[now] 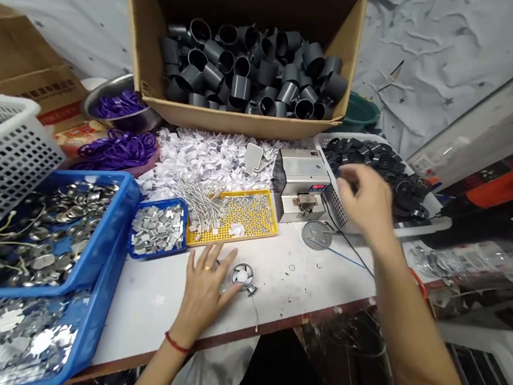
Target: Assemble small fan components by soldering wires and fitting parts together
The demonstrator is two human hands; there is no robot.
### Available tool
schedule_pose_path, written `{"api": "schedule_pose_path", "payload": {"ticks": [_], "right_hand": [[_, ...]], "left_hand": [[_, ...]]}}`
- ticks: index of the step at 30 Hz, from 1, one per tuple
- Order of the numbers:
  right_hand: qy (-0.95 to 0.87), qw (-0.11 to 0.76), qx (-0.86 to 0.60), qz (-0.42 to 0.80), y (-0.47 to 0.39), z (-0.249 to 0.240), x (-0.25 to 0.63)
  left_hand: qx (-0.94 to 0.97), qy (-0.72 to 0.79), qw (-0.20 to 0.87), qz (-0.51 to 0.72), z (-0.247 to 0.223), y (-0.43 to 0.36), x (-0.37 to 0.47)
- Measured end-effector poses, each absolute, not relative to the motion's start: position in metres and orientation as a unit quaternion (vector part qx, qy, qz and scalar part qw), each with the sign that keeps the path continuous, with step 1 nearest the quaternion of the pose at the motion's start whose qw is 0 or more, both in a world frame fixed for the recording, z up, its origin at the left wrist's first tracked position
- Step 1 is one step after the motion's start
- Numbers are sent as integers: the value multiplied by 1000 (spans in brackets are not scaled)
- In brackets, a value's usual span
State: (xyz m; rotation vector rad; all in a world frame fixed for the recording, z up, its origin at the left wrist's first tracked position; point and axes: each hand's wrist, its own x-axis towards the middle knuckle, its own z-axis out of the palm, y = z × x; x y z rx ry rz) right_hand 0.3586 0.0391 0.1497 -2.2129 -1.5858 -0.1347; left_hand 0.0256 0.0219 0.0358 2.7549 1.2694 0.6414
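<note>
My left hand lies on the white tabletop with its fingers spread, a ring on one finger and a red cord round the wrist. Its thumb reaches a small round fan with white blades in a dark ring; a thin pale wire trails from it toward the table edge. Something clear beside the fan is partly covered by my fingers. At the right, my right hand is over the near-left side of a white basket of black plastic parts. Thumb and forefinger are apart there; the other fingertips are hidden.
A silver machine with a red display stands mid-table, a clear round dish before it. Yellow and blue trays hold small metal parts. Behind stands a carton of black cups. Blue bins fill the left.
</note>
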Motion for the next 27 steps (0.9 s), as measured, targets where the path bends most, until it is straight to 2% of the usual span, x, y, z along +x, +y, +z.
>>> {"api": "schedule_pose_path", "payload": {"ticks": [2,5,9,15,19,24,27], "right_hand": [[-524,156,-835,-57,60,148,407],[-529,76,-844,-43,79,117,448],[-542,-7,-838,-62,80,81,466],[-555,-78,-824,-78,77,80,477],[-531,-76,-837,-105,74,80,475],[-498,50,-859,-109,68,80,481],[-491,90,-861,-96,71,83,489]], "left_hand": [[899,408,22,158,24,23,34],[895,420,26,150,10,11,42],[891,422,21,169,8,-2,43],[885,427,46,179,14,-3,43],[884,431,48,172,14,-5,44],[885,430,46,175,13,-5,43],[883,427,47,188,11,-3,42]]}}
